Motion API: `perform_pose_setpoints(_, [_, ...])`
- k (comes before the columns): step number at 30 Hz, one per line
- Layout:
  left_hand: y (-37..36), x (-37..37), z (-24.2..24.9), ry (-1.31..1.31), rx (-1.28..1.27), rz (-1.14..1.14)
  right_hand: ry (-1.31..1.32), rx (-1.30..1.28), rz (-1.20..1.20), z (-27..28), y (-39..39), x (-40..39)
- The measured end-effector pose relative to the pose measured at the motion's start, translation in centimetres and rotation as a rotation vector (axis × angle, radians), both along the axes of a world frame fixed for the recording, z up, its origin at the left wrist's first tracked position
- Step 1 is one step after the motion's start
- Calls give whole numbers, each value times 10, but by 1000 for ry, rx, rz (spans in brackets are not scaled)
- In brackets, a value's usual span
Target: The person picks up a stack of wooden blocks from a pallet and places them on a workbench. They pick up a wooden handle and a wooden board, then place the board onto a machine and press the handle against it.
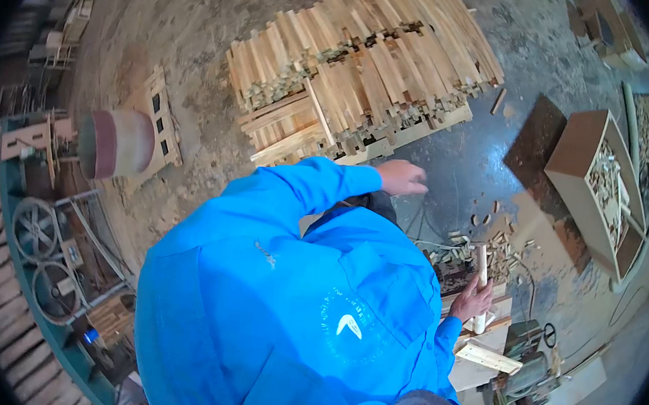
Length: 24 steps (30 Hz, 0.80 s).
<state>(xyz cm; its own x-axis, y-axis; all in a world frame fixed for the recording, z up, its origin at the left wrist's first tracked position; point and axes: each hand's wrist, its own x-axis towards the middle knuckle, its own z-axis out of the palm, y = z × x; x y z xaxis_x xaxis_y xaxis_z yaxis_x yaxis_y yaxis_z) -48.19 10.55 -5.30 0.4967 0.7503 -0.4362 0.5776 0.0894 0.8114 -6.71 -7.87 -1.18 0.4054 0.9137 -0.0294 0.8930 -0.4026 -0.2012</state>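
Observation:
My left hand reaches out past the front of my blue jacket, near the close edge of a large stack of wooden strips. Its fingers are loosely stretched, and I see nothing in them. On the other side, my right hand is closed around a short, pale wooden strip, which sticks out above and below the fingers. Beside that hand, another wooden piece lies by a machine. Small wood offcuts are scattered just beyond the right hand.
A large open box of wood scraps stands at the right. On the left are a rounded, striped object and a metal frame with wheels. A loose wood piece lies on the concrete floor beside the stack.

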Motion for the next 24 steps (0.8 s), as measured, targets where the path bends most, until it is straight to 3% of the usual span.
perform_pose_setpoints(5, [-96, -111, -61, 273, -99, 128, -11, -136, -27, 2, 4, 6])
perform_pose_setpoints(7, [-140, -140, -65, 384, -198, 249, -24, -109, -5, -6, 2, 11])
perform_pose_setpoints(10, [-208, -175, -118, 499, -176, 200, -56, -101, 26, -5, -1, 11])
perform_pose_setpoints(12, [-235, -187, -127, 670, -370, 87, -63, -103, 38, -6, -1, 12])
perform_pose_setpoints(19, [-276, -177, -127, 651, -359, 288, -48, -169, 87, -6, -4, 24])
perform_pose_setpoints(21, [-278, -174, -127, 419, -339, 372, -74, -191, 72, -5, -2, 22])
perform_pose_setpoints(24, [-285, -159, -125, 445, -251, 423, -51, -242, 68, -4, 0, 25])
